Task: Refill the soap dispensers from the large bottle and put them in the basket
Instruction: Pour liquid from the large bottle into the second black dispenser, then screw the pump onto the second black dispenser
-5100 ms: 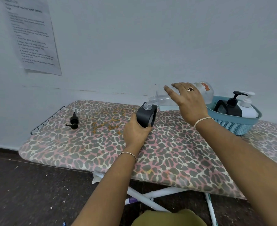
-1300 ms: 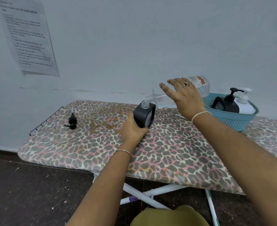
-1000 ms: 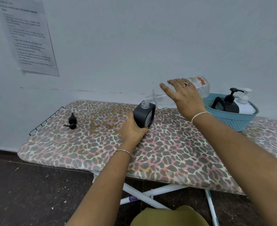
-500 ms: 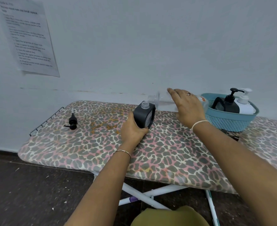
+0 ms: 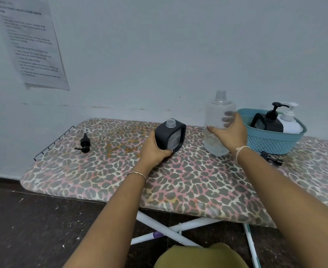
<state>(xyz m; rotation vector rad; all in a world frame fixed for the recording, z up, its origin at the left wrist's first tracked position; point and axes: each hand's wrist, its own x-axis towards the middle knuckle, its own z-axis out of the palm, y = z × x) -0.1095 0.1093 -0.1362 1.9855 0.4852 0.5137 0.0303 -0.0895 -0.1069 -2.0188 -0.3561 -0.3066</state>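
The left hand (image 5: pixel 153 150) is wrapped around the black dispenser (image 5: pixel 170 136) at frame centre; the clear bottle (image 5: pixel 217 122), upright just right of it, is gripped by the right hand (image 5: pixel 229 132) beside the basket (image 5: pixel 271 141).

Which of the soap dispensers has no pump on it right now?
The black square dispenser in the left hand on the ironing board; its threaded neck is bare. The black and white dispensers in the basket have pumps fitted.
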